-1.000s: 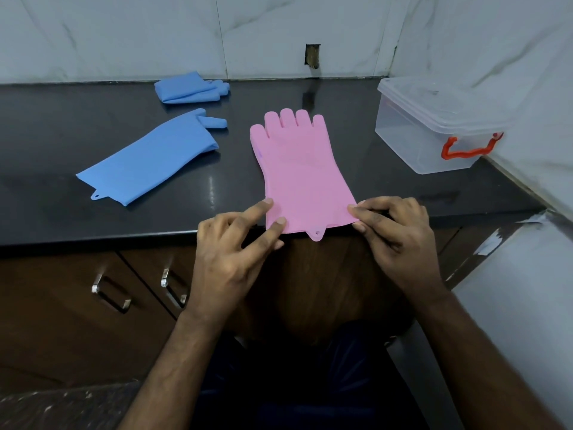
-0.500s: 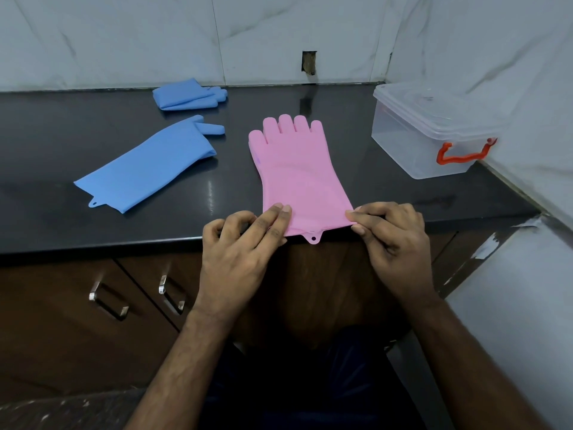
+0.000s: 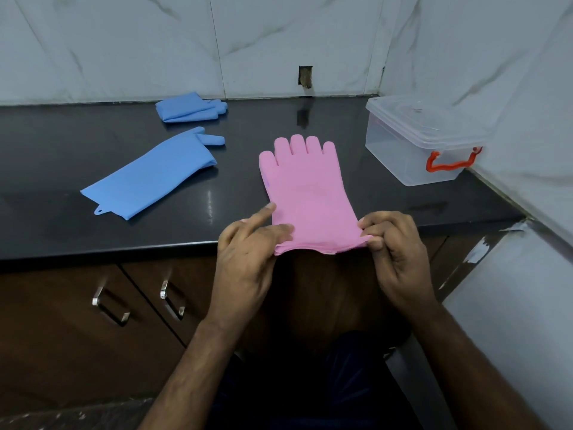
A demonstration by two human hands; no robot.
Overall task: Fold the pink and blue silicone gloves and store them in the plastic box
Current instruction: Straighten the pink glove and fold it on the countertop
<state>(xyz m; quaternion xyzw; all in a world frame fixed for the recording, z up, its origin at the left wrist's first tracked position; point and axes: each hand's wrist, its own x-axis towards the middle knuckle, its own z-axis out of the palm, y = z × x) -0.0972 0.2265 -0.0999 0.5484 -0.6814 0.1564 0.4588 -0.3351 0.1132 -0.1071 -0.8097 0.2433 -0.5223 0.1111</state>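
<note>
A pink silicone glove (image 3: 305,187) lies flat on the black counter (image 3: 62,150), fingers pointing to the wall, its cuff over the front edge. My left hand (image 3: 248,243) pinches the cuff's left corner, index finger stretched along the glove's side. My right hand (image 3: 392,240) pinches the right corner, lifting the cuff slightly off the counter. A blue glove (image 3: 148,178) lies flat at the left. Another blue glove (image 3: 189,107) sits folded near the wall. The clear plastic box (image 3: 415,144) with an orange handle stands at the right, lid on.
Marble-tiled walls close off the back and the right side. Brown cabinet doors with metal handles (image 3: 110,305) run under the counter's front edge. A white surface (image 3: 511,290) stands at the lower right.
Both hands have gone from resting on the cuff's corners to pinching them. The cuff edge now rises a little off the counter's front edge.
</note>
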